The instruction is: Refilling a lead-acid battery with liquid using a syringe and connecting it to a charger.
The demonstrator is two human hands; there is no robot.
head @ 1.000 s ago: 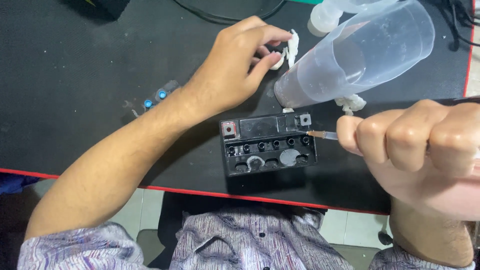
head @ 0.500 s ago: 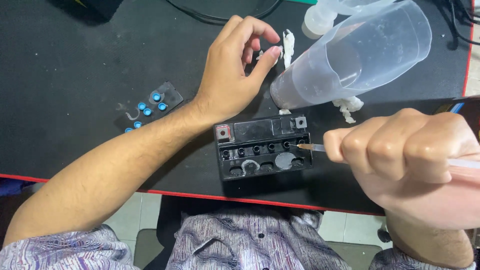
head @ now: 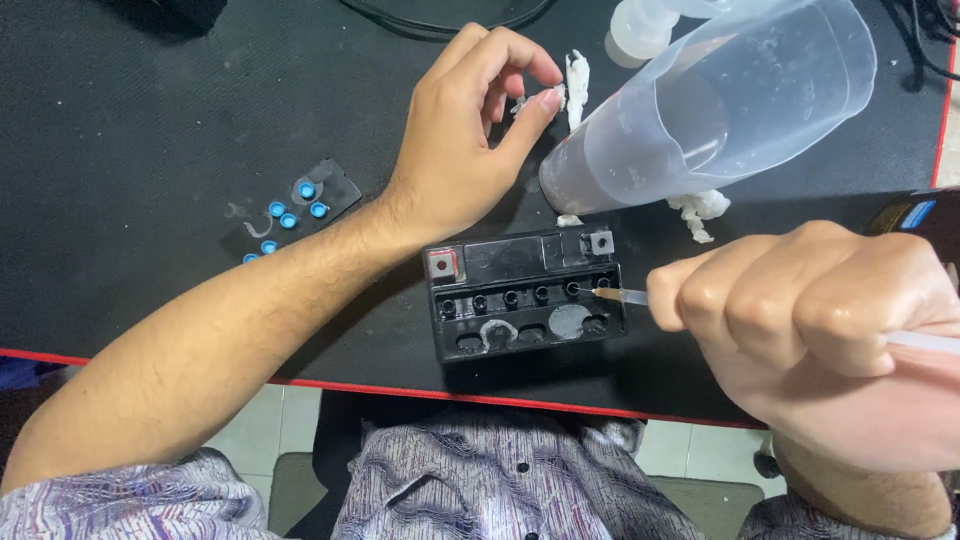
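Sitting near the surface's near edge, the black battery has your right hand fisted around a syringe tipped at its right cell hole. Your left hand pinches a white scrap beside the clear jug.
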